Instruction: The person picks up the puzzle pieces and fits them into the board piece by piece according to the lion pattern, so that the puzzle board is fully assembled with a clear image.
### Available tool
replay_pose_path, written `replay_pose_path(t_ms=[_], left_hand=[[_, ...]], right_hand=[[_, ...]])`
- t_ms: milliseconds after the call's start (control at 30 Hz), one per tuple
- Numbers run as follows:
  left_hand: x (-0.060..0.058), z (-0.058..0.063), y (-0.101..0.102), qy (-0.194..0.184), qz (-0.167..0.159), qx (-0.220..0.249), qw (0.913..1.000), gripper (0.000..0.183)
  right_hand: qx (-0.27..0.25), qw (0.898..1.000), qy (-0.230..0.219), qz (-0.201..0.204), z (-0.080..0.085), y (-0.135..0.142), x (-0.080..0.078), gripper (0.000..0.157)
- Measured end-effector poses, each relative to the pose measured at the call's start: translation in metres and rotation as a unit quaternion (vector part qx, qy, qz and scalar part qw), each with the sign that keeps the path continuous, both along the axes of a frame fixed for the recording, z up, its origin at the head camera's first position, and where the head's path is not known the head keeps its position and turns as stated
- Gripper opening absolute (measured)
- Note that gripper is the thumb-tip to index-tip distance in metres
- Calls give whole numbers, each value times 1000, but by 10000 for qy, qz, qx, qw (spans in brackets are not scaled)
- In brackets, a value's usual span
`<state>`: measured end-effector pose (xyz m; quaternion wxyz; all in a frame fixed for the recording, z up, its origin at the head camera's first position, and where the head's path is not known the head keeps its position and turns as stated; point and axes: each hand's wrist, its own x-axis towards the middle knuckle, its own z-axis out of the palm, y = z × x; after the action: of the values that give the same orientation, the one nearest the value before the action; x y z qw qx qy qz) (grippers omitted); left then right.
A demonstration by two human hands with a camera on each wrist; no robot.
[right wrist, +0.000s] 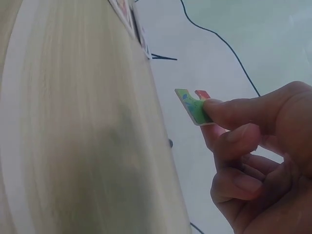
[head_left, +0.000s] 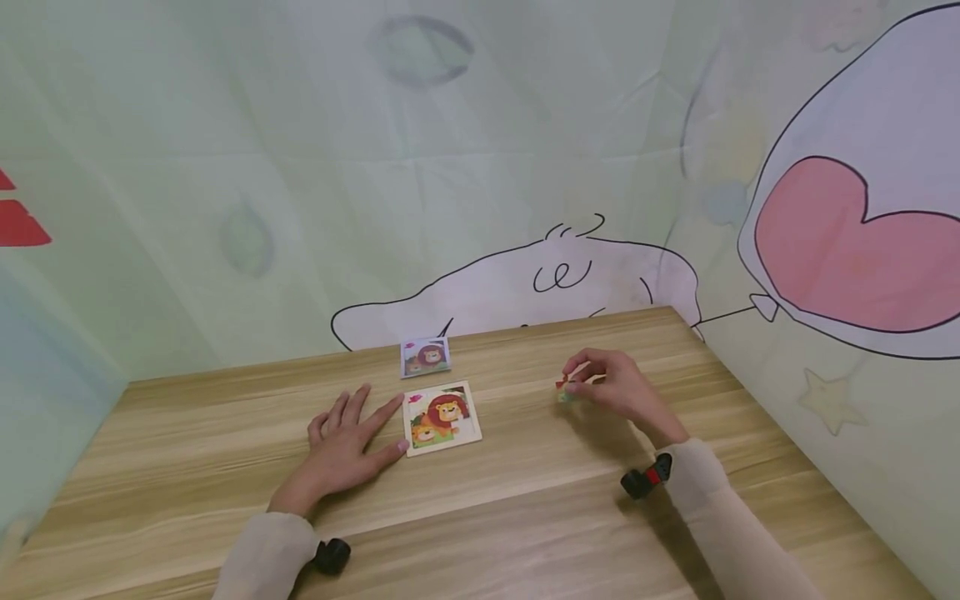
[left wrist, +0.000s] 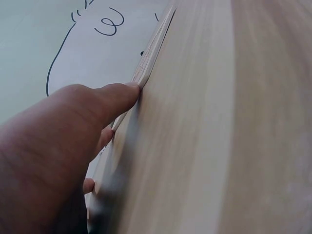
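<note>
A square lion jigsaw puzzle (head_left: 442, 417) lies in its pale wooden frame on the table, with a bare patch at its lower right. My left hand (head_left: 341, 446) rests flat to the left of it, fingers spread, thumb and index fingertips right at the frame's left edge. In the left wrist view, the thumb (left wrist: 117, 100) meets the frame's side. Off to the right, my right hand (head_left: 611, 392) pinches a puzzle piece (right wrist: 195, 107) between thumb and fingers above the table. That piece is mostly green with a red corner and a rounded notch.
Behind the puzzle lies a picture card (head_left: 425, 357) with the same lion scene. The wooden table (head_left: 517, 500) ends at a cloth backdrop (head_left: 315, 167) with drawn figures, at the back and on the right.
</note>
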<state>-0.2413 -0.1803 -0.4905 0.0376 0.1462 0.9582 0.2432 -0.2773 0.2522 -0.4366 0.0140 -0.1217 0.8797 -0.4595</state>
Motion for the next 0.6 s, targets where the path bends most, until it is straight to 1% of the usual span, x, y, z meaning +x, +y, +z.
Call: replay_pose_path(t_ms=[233, 600], left_hand=[[-1, 0, 0, -10, 28, -40, 10000, 79], [-1, 0, 0, 15, 7, -17, 10000, 78]], right_hand=[[-150, 9998, -135, 88, 3, -17, -2, 19], [-416, 9983, -244, 317, -1, -37, -3, 18]])
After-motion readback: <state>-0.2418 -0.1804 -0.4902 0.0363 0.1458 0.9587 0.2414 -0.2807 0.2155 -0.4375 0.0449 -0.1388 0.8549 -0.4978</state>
